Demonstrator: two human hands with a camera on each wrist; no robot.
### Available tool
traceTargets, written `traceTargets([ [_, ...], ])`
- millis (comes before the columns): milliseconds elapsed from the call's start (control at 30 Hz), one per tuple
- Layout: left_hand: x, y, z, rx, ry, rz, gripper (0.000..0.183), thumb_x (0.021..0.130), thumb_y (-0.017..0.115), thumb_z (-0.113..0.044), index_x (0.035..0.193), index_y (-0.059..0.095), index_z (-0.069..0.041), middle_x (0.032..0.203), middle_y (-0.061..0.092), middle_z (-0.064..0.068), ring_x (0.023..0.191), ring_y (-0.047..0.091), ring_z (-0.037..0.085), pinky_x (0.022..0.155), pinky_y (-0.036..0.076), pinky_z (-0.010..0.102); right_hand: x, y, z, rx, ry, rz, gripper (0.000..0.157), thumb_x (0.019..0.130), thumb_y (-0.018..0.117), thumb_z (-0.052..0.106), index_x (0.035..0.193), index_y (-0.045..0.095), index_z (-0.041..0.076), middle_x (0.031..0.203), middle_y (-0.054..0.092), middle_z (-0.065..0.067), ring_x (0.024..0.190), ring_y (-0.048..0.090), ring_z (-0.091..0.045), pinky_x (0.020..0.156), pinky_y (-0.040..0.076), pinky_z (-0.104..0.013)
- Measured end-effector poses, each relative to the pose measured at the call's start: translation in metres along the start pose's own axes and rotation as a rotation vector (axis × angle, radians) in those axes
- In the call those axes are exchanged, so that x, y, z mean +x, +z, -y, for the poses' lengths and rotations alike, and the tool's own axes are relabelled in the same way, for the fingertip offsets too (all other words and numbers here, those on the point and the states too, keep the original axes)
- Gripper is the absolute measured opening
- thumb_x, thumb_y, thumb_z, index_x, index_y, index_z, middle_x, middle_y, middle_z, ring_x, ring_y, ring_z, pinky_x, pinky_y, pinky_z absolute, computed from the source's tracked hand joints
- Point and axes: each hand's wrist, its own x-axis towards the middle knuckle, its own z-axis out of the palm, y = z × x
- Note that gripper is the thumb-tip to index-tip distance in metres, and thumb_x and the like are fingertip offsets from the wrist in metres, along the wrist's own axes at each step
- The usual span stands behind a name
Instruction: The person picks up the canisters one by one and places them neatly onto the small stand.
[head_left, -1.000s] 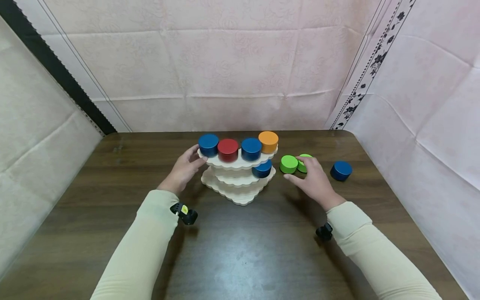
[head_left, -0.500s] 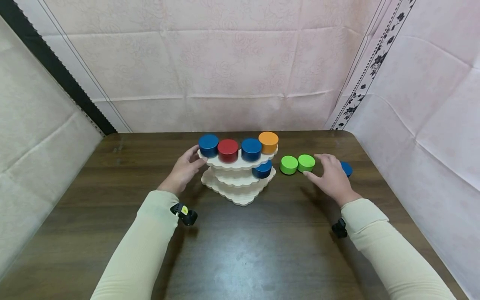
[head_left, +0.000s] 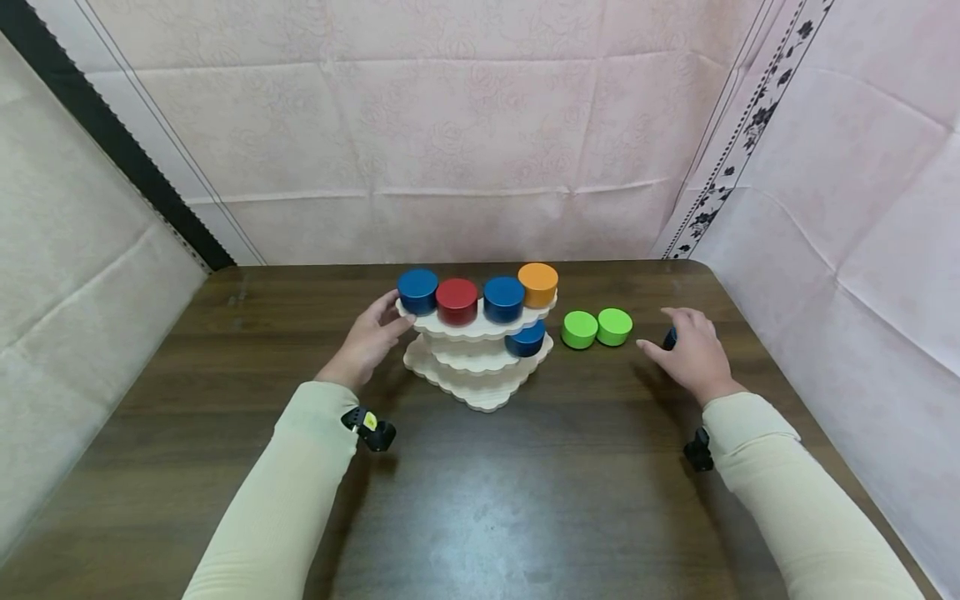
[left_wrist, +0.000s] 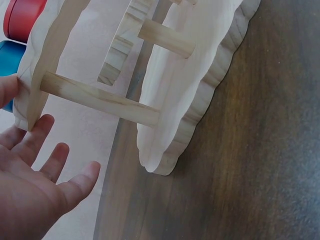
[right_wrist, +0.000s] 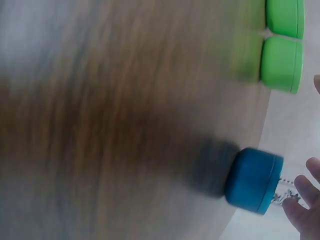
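My left hand [head_left: 363, 344] pinches the left corner of the top shelf of a three-tier wooden stand [head_left: 476, 385], thumb above and fingers beneath in the left wrist view. On that top shelf sit a blue round tin [head_left: 417, 292], a red tin [head_left: 457, 302], a second blue tin [head_left: 503, 300] and an orange tin [head_left: 537, 286]. Another blue tin [head_left: 526, 339] stands on the middle shelf. Over at the right, my right hand [head_left: 694, 354] hovers with spread fingers by a lone blue tin [right_wrist: 254, 180], mostly hidden behind it in the head view.
Two green tins [head_left: 580, 331] stand side by side on the brown wooden table [head_left: 480, 508], between the stand and my right hand. Pale cloth [head_left: 465, 150] hangs behind the table and along both sides.
My right hand has moved right, from the green tins to the lone blue tin, uncovering the second green one. My left hand and the stand stay put.
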Motion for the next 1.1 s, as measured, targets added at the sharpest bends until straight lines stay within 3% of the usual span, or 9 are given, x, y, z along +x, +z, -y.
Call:
traceTargets([
  [600, 0.000, -0.001, 0.000, 0.016, -0.009, 0.001, 0.067, 0.100, 0.053, -0.030, 0.155, 0.018, -0.017, 0.157, 0.027, 0.011, 0.142, 0.029, 0.031, 0.111, 0.033, 0.049, 0.007, -0.003, -0.037, 0.018, 0.165, 0.098, 0.090, 0.088, 0.063, 0.050, 0.146, 0.025, -0.008, 0.142, 0.021, -0.040, 0.127, 0.024, -0.057, 0.100, 0.030, -0.070],
  [1100, 0.000, 0.000, -0.001, 0.012, -0.007, -0.003, 0.066, 0.100, 0.053, -0.030, 0.155, 0.019, -0.017, 0.157, 0.028, 0.012, 0.142, 0.030, 0.031, 0.111, 0.033, 0.048, 0.004, -0.002, -0.044, 0.097, 0.261, 0.143, 0.092, 0.091, 0.059, 0.047, 0.146, 0.017, -0.013, 0.135, 0.025, -0.046, 0.120, 0.032, -0.059, 0.095, 0.035, -0.070],
])
